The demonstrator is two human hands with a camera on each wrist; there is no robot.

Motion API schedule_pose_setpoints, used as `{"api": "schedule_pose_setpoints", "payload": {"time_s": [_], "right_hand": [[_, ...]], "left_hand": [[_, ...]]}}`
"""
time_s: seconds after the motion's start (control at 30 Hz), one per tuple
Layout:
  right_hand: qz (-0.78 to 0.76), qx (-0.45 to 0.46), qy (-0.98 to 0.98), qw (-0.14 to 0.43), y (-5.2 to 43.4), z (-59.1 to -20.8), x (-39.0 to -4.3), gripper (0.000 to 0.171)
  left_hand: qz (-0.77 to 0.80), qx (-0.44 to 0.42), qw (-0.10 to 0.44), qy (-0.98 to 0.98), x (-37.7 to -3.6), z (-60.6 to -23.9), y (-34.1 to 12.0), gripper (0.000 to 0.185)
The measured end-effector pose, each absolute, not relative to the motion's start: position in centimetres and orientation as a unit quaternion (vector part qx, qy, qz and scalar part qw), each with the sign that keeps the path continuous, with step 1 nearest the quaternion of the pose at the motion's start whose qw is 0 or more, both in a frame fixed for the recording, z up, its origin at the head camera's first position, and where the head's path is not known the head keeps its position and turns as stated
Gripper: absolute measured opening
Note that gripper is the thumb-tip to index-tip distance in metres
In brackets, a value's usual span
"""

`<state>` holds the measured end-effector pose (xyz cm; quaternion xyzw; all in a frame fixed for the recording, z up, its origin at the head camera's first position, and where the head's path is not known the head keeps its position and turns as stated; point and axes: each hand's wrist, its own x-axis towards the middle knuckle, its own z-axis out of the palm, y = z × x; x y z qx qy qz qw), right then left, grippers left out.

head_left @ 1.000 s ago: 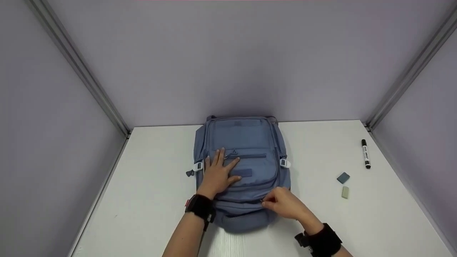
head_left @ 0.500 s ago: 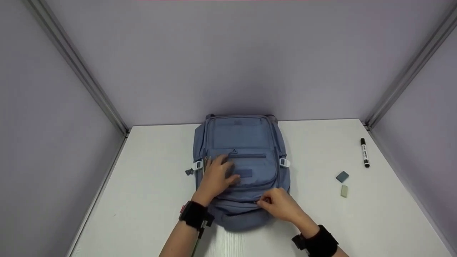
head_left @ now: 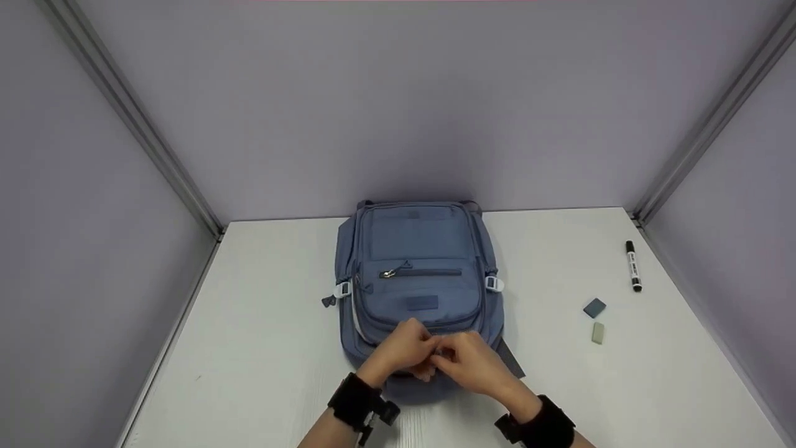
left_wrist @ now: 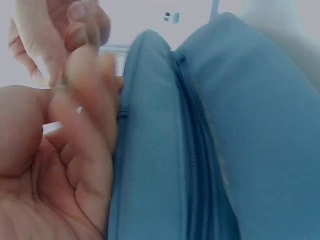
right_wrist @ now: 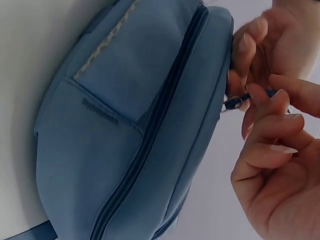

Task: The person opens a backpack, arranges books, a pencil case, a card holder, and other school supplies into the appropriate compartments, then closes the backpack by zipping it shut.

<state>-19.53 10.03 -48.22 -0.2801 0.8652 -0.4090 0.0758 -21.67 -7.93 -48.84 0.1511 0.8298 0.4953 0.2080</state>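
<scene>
Here both hands (head_left: 435,354) pinch the backpack's (head_left: 416,261) zipper pull (right_wrist: 235,101).

A blue-grey backpack (head_left: 418,274) lies flat on the white worktop (head_left: 261,323), front pockets facing up, its far end against the back wall. A small metal zipper pull (right_wrist: 231,103) at its near end sits pinched between the fingers of both hands.

Soft even light; blurred, washed-out wrist views.
</scene>
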Motion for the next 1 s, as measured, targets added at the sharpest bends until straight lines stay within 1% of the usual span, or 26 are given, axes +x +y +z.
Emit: {"api": "schedule_pose_setpoints", "payload": {"time_s": [0.07, 0.1, 0.23, 0.27, 0.3, 0.37, 0.43, 0.53, 0.63, 0.73, 0.83, 1.0], "right_hand": [[-0.405, -0.298, 0.861, 0.073, 9.9, -48.5, -19.4, 0.019], [-0.406, -0.309, 0.857, 0.077, 10.0, -48.6, -19.4, 0.018], [-0.398, -0.358, 0.834, 0.13, 11.0, -48.7, -19.8, 0.004], [-0.397, -0.362, 0.832, 0.139, 11.4, -48.6, -20.0, 0.007], [-0.389, -0.363, 0.836, 0.136, 11.8, -48.6, -20.3, 0.011], [-0.36, -0.356, 0.855, 0.108, 12.4, -48.6, -20.7, 0.016], [-0.318, -0.343, 0.882, 0.058, 12.6, -48.9, -21.1, 0.017], [-0.255, -0.338, 0.906, -0.003, 12.6, -49.7, -21.4, 0.016], [-0.223, -0.353, 0.908, -0.038, 12.2, -50.4, -21.6, 0.01], [-0.196, -0.368, 0.906, -0.078, 11.8, -50.8, -21.9, 0.008], [-0.176, -0.38, 0.901, -0.111, 11.7, -51.0, -22.1, 0.01], [-0.174, -0.39, 0.894, -0.138, 12.1, -51.0, -22.3, 0.011]], "left_hand": [[0.519, 0.118, 0.232, 0.814, -21.7, -48.8, -7.9, 0.042], [0.523, 0.107, 0.24, 0.811, -21.7, -48.8, -7.9, 0.04], [0.514, 0.104, 0.251, 0.814, -21.7, -48.8, -7.9, 0.033], [0.511, 0.108, 0.251, 0.815, -21.7, -48.8, -7.9, 0.032], [0.507, 0.112, 0.251, 0.817, -21.7, -48.8, -7.9, 0.031], [0.501, 0.123, 0.245, 0.821, -21.5, -48.8, -7.8, 0.03], [0.491, 0.138, 0.231, 0.829, -21.3, -48.8, -7.8, 0.032], [0.446, 0.176, 0.179, 0.859, -20.9, -48.7, -7.6, 0.037], [0.405, 0.196, 0.13, 0.883, -20.7, -48.7, -7.5, 0.04], [0.384, 0.201, 0.094, 0.896, -20.4, -48.8, -7.5, 0.041], [0.374, 0.195, 0.079, 0.903, -20.2, -48.7, -7.6, 0.042], [0.361, 0.186, 0.071, 0.911, -20.0, -48.4, -8.8, 0.047]]}}
